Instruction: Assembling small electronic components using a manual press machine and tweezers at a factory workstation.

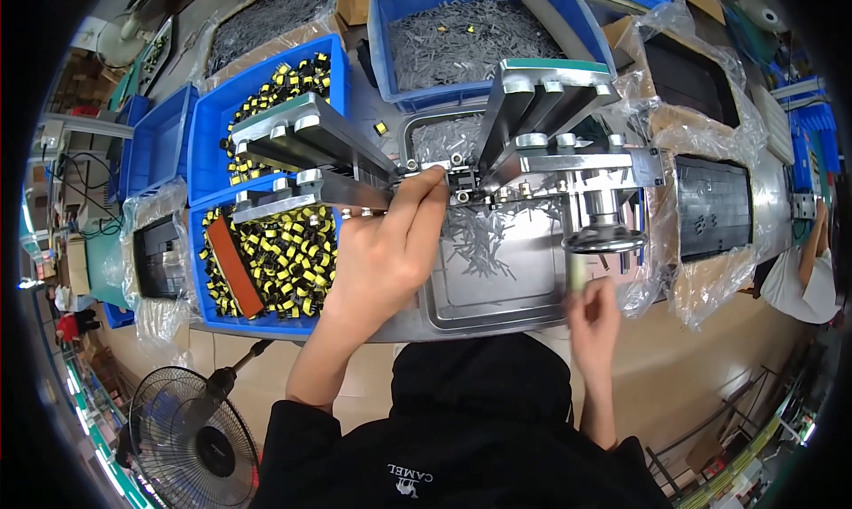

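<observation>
A metal fixture [461, 179] with dark upright plates stands over the steel tray. My left hand [395, 247] reaches to its middle, index and middle fingers stretched together onto the small slot there. Whatever lies under the fingertips is too small and covered to make out; the thumb is hidden. On the fixture's right side is a shiny handwheel [605, 239] with a pale green handle [578, 274], blurred. My right hand [593, 318] is closed around the lower end of that handle. Loose dark slim pieces [484, 243] lie in the steel tray [488, 312] below.
Left stand blue bins [194, 269] of yellow-and-black small parts [293, 260], one with an orange-brown strip [233, 268]. Behind is a blue bin [382, 47] of dark slim pieces. Plastic-lined boxes [701, 283] sit right. A fan [200, 442] stands at lower left; another person [803, 274] is far right.
</observation>
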Action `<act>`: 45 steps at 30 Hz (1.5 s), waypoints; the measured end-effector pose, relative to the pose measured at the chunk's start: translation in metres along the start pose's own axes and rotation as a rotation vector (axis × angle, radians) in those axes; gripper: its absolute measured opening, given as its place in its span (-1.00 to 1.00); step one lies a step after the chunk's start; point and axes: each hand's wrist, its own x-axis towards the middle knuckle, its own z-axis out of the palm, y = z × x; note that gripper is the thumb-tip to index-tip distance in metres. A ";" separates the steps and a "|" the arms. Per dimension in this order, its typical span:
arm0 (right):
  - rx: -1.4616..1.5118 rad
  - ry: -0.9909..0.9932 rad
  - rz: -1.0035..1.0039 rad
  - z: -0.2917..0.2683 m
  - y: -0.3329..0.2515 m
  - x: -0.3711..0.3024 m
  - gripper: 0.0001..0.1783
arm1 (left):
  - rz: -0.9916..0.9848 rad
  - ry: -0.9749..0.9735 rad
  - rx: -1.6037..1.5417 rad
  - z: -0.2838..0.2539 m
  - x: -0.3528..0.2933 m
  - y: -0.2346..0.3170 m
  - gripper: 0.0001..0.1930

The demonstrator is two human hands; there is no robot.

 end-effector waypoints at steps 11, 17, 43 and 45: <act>-0.092 0.315 -0.060 -0.005 -0.003 0.010 -0.78 | 0.019 0.045 -0.033 0.002 -0.004 -0.006 -0.69; -0.034 0.039 -0.076 0.030 -0.009 -0.012 -0.78 | 0.020 0.016 -0.026 0.001 -0.004 -0.005 -0.69; -0.238 -0.130 -0.181 0.013 -0.042 -0.002 -0.82 | -0.836 0.015 -1.801 -0.025 -0.057 0.037 -0.68; -0.492 0.113 -0.573 0.020 -0.052 0.002 -0.83 | -0.883 0.095 -1.902 -0.020 -0.066 0.041 -0.67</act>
